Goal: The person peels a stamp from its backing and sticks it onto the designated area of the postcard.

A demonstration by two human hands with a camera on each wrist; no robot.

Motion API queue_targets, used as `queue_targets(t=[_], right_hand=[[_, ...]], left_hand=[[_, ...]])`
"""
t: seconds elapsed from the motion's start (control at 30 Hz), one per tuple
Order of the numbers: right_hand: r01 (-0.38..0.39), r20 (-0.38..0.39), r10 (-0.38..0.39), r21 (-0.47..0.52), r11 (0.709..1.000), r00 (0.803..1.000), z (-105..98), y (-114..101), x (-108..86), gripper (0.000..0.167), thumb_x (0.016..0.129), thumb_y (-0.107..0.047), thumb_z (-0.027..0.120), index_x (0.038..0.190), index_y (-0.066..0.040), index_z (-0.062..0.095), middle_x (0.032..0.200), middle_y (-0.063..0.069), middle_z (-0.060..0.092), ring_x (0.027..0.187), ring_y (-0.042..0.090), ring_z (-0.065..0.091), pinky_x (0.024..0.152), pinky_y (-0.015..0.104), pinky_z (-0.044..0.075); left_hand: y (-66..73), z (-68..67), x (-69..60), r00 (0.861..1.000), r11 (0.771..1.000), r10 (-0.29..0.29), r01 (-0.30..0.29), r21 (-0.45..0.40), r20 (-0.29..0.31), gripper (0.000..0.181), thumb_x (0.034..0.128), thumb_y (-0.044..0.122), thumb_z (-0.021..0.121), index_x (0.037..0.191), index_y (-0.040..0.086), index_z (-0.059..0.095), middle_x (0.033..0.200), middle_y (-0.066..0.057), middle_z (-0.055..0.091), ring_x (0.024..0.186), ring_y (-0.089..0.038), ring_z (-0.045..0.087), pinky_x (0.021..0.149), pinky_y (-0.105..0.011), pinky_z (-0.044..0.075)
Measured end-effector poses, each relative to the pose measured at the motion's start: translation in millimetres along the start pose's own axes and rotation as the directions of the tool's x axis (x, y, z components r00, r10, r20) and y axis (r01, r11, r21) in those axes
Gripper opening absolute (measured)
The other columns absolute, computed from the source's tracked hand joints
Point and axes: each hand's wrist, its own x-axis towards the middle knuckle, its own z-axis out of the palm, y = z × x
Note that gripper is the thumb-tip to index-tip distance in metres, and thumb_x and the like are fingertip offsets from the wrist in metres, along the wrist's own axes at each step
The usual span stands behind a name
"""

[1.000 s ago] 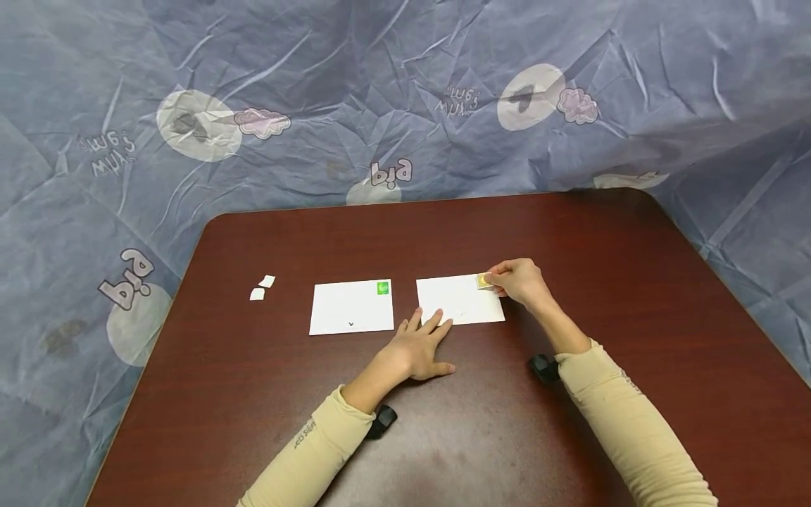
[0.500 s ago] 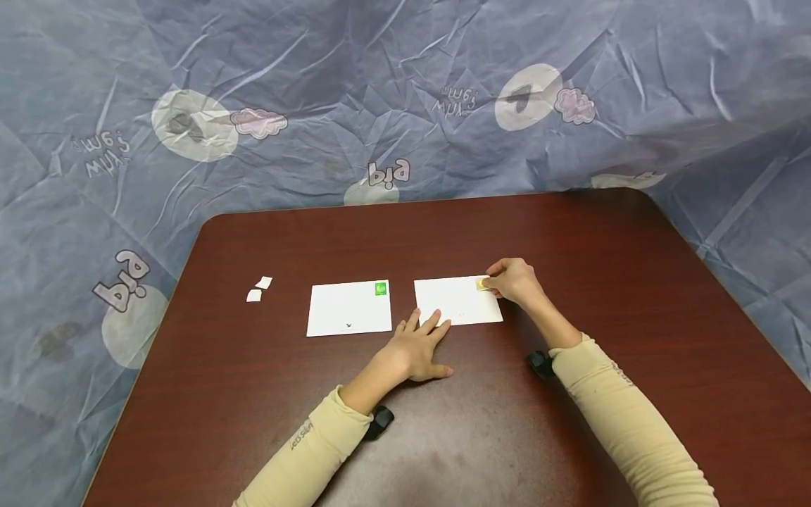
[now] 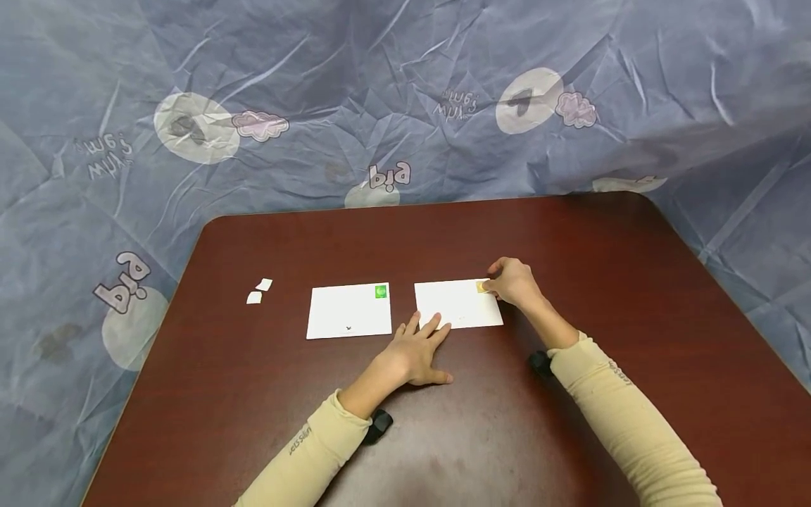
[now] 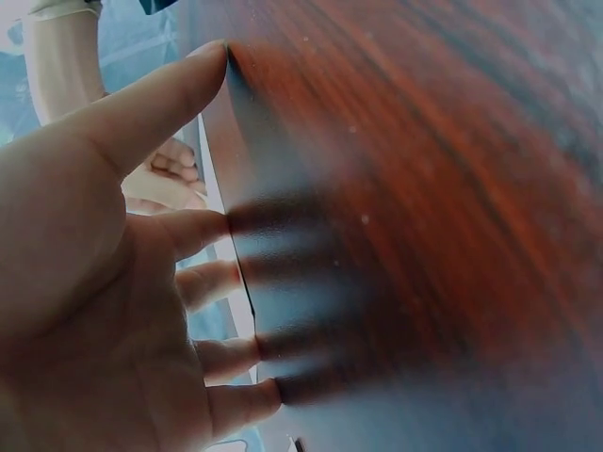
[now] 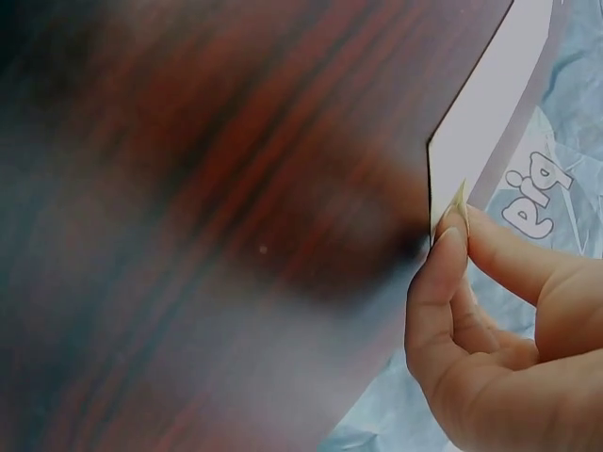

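A white envelope (image 3: 455, 304) lies flat on the table, right of the middle in the head view. My left hand (image 3: 412, 358) is spread, its fingertips resting on the envelope's near edge and its thumb out to the side. At the far right corner my right hand (image 3: 514, 283) pinches a small yellow stamp (image 3: 480, 287) between thumb and forefinger. In the right wrist view the stamp (image 5: 460, 200) sticks up from the pinch, close over the envelope (image 5: 485, 104). Fingers hide part of it. To the left lies another envelope (image 3: 348, 311) with a green stamp (image 3: 381, 291) at its far right corner.
Two small white paper pieces (image 3: 259, 291) lie at the left on the dark brown table (image 3: 355, 243). A bluish printed sheet (image 3: 393, 84) hangs behind the table's far edge. Black wrist cameras (image 3: 378, 427) sit under both forearms.
My right hand has shifted slightly, and less of the yellow stamp shows beside its fingers, lying nearer the envelope's corner. My left hand stays in place on the near edge.
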Motion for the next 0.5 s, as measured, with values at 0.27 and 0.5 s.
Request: queue_targets(t=[0.27, 0.5], right_hand=[[0.002, 0.019, -0.001, -0.020, 1.000, 1.000, -1.8, -3.0, 1.3, 0.031, 0.088, -0.006, 0.068, 0.115, 0.005, 0.056, 0.089, 0.018, 0.066, 0.071, 0.022, 0.066, 0.059, 0.027, 0.051], [-0.021, 0.038, 0.022, -0.034, 0.999, 0.999, -2.6, -5.8, 1.7, 0.032, 0.089, -0.005, 0.066, 0.117, 0.005, 0.054, 0.094, 0.021, 0.065, 0.076, 0.025, 0.067, 0.060, 0.027, 0.052]], left_hand=[[-0.4, -1.8, 0.1, 1.000, 1.000, 0.000, 0.000, -0.006, 0.013, 0.086, 0.0859, 0.057, 0.061, 0.153, 0.023, 0.019, 0.158, 0.001, 0.009, 0.143, -0.030, 0.004, 0.112, -0.046, 0.016], [-0.3, -1.4, 0.9, 1.000, 1.000, 0.006, -0.007, 0.020, 0.012, 0.086, 0.0862, 0.058, 0.060, 0.153, 0.023, 0.019, 0.158, 0.001, 0.009, 0.143, -0.031, 0.005, 0.112, -0.046, 0.017]])
